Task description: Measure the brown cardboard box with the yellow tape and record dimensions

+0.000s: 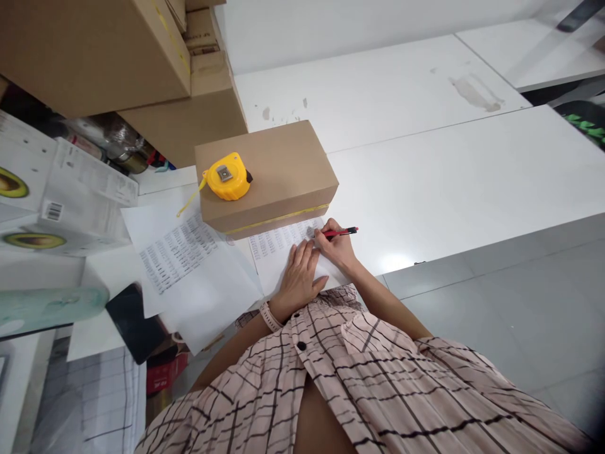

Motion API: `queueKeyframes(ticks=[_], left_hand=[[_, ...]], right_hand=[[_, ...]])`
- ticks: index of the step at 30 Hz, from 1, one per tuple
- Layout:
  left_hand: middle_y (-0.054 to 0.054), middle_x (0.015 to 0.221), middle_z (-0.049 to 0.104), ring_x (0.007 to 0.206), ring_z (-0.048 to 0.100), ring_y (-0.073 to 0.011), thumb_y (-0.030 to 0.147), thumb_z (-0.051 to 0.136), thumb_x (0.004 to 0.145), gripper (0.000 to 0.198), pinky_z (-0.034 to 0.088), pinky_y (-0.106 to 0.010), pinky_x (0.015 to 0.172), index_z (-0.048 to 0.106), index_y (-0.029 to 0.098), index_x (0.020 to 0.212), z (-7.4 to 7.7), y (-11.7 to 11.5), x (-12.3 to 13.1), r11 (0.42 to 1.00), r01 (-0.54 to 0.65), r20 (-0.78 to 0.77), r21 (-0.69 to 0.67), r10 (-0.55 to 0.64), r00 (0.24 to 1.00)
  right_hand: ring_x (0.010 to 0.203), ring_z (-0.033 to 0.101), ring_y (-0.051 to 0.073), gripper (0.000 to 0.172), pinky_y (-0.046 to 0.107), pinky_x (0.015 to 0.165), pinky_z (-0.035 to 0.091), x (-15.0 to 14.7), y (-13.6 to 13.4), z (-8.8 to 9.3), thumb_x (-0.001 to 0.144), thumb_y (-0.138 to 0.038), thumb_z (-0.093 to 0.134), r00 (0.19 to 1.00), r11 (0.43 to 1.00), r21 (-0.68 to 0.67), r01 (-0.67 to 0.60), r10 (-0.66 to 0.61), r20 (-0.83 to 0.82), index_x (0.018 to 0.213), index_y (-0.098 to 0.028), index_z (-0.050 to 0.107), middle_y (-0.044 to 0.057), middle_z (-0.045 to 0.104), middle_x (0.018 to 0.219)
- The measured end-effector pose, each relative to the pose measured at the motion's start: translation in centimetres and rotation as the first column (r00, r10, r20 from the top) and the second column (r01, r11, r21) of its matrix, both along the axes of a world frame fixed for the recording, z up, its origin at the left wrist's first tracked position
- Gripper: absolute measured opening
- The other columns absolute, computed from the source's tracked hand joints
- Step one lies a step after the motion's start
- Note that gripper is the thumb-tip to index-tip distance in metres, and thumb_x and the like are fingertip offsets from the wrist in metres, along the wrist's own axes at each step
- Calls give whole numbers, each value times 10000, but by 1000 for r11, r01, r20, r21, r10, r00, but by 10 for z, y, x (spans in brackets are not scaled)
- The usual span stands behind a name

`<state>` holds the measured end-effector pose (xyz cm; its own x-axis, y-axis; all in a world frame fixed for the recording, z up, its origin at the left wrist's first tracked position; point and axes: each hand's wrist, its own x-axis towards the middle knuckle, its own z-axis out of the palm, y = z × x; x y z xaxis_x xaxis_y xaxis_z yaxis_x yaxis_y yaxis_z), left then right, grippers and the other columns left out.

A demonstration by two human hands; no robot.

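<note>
My right hand (336,248) grips a red and black pen (341,232), its tip end down at a printed sheet (276,265). Flat on the same sheet lies my left hand (301,275), fingers stretched out, just left of the pen. Part of the sheet is hidden under a closed brown cardboard box (283,164) with a yellow strip along its side. On top of the box rests a yellow tape measure (230,176) with a yellow wrist cord. More printed sheets (189,271) lie to the left, overlapping one another.
Large cardboard boxes (94,50) are stacked at the back left. White cartons with avocado pictures (70,195) stand at the left. A dark flat object (137,321) lies near the papers. The white table (449,189) stretches right, above a tiled floor (510,321).
</note>
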<state>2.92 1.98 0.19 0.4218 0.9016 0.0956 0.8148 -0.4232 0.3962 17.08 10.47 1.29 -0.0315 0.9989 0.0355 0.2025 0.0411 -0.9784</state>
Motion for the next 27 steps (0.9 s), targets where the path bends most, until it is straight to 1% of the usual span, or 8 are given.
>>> queueKeyframes(ticks=[5, 9, 15, 21, 27], left_hand=[[-269, 1628, 404, 1573, 291, -395, 460, 564, 985, 687, 191, -591, 1301, 451, 12, 1494, 0, 0, 1, 1000, 9, -20, 17, -9, 1000], [-260, 1627, 410, 1574, 296, -380, 464, 549, 993, 677, 207, -589, 1297, 448, 26, 1498, -2, -1, 0, 999, 6, -31, 41, -5, 1000], [-264, 1619, 421, 1567, 311, -385, 478, 549, 994, 690, 205, -586, 1298, 450, 15, 1496, -2, -1, 0, 998, 11, -52, 57, -8, 999], [-258, 1626, 416, 1574, 296, -377, 470, 541, 999, 669, 196, -578, 1303, 454, 22, 1489, -1, -1, 1, 998, 5, -57, 58, -2, 998], [-255, 1631, 409, 1579, 287, -373, 477, 532, 1004, 666, 193, -577, 1303, 450, 31, 1492, -2, -2, 0, 998, 11, -57, 55, -8, 998]], right_hand=[[566, 372, 111, 335, 292, 581, 339, 0, 1, -1, 858, -380, 674, 1000, 1000, 22, -9, 9, 11, 681, -246, 423, -66, 413, 603], [555, 370, 111, 308, 288, 563, 333, 0, 2, -5, 861, -385, 657, 1000, 999, 45, -13, 12, 19, 687, -245, 445, -63, 428, 598], [560, 374, 112, 310, 284, 558, 341, 0, 3, -10, 859, -399, 652, 999, 998, 53, -15, 13, 38, 687, -244, 445, -61, 433, 597], [562, 372, 110, 307, 286, 563, 342, 0, 3, -10, 861, -372, 643, 1000, 999, 53, 5, -5, 17, 685, -246, 425, -62, 428, 610], [554, 369, 108, 292, 285, 558, 337, 0, 3, -10, 841, -349, 652, 1000, 998, 57, -4, 3, 12, 677, -245, 434, -65, 420, 599]])
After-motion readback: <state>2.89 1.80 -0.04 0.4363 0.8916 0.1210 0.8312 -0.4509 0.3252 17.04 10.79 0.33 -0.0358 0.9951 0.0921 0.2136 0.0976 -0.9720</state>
